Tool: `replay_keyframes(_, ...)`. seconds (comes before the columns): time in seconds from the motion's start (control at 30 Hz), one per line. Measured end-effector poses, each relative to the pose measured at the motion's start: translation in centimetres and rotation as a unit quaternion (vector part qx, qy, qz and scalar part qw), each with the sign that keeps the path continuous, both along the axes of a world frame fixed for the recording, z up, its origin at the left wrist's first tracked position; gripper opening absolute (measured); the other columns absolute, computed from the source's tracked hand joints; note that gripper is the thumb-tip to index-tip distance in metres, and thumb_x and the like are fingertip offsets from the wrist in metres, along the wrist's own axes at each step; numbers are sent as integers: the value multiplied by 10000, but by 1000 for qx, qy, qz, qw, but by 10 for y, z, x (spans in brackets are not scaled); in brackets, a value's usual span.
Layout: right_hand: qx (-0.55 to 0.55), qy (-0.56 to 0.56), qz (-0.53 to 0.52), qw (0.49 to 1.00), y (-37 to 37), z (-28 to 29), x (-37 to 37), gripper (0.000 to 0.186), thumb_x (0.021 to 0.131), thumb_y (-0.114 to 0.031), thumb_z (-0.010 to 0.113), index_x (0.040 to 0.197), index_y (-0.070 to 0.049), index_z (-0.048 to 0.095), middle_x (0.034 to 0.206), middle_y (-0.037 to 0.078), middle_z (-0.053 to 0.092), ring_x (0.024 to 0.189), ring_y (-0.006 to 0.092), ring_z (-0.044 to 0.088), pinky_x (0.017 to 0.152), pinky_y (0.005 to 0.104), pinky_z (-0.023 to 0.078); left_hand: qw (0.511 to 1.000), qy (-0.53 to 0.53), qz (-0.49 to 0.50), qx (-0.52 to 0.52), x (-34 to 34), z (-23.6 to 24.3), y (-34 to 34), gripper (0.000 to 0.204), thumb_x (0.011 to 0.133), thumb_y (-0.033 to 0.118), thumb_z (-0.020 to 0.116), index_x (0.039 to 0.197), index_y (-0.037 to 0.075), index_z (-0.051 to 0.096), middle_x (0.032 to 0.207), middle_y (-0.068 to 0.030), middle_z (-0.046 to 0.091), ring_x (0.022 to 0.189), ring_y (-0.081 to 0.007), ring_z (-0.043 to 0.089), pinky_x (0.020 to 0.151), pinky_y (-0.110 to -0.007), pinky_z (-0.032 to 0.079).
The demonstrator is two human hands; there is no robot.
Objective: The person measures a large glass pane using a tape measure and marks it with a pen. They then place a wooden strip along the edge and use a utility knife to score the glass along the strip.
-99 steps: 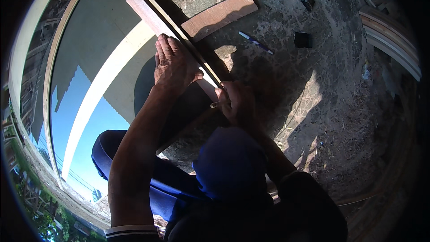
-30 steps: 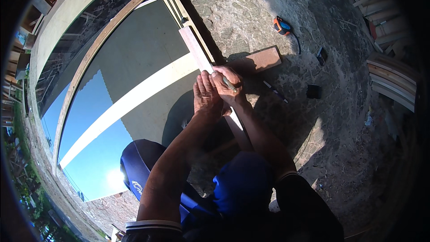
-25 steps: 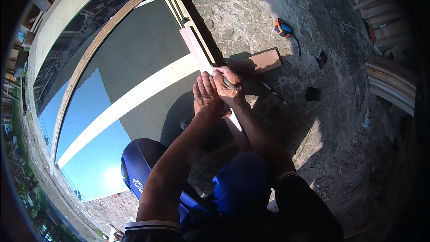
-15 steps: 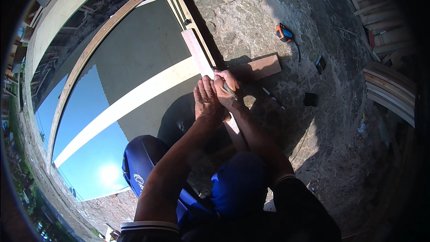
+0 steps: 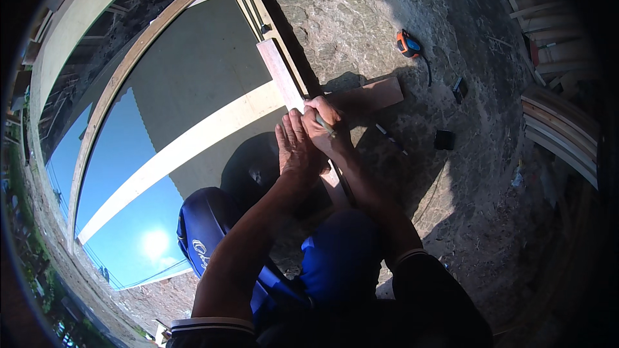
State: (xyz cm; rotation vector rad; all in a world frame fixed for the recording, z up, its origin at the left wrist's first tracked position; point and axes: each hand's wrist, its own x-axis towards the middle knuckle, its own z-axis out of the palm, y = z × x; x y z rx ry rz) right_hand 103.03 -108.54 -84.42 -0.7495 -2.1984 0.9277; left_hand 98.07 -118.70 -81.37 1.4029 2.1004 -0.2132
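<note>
My left hand (image 5: 297, 151) lies on a narrow pale wooden board (image 5: 282, 72), its fingers stretched out and pressing on it. My right hand (image 5: 327, 125) is closed around a slim pencil-like stick (image 5: 326, 125), beside the left fingers at the board's right edge; its tip is hidden under the hand. The narrow board crosses the end of a long pale wooden strip (image 5: 193, 138), which spans a large reflective glass panel (image 5: 206, 51). Another short wooden piece (image 5: 374, 95) sticks out to the right from under the crossing.
A tape measure (image 5: 407, 45), orange and black, lies on the rough stone ground (image 5: 348, 13). Nearer are a pen (image 5: 391, 138) and a small black block (image 5: 444, 140). A wooden frame rail (image 5: 129, 58) curves along the glass, and stacked boards (image 5: 560, 129) stand at far right.
Both hands stay at the same spot on the board, the right one still closed on the stick and shifted very slightly. The whole view has moved a little.
</note>
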Motion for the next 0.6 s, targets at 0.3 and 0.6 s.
replay_keyframes(0.3, -38, -32, -6, 999, 0, 1, 0, 108, 905, -29, 646, 1003, -38, 600, 891, 197, 702, 808, 396, 707, 679, 431, 558, 1000, -6, 14, 25, 0, 0, 1, 1281, 743, 514, 786, 1597, -38, 8, 1643, -339, 60, 1545, -484, 57, 1233, -624, 42)
replay_keyframes(0.6, -68, -71, -39, 994, 0, 11, -4, 65, 912, -107, 658, 955, -61, 641, 812, 212, 697, 786, 399, 714, 657, 456, 556, 1000, 12, -8, 13, 1, 2, 1, 1256, 765, 577, 760, 1606, -15, 39, 1649, -320, 59, 1546, -482, 55, 1214, -661, 51)
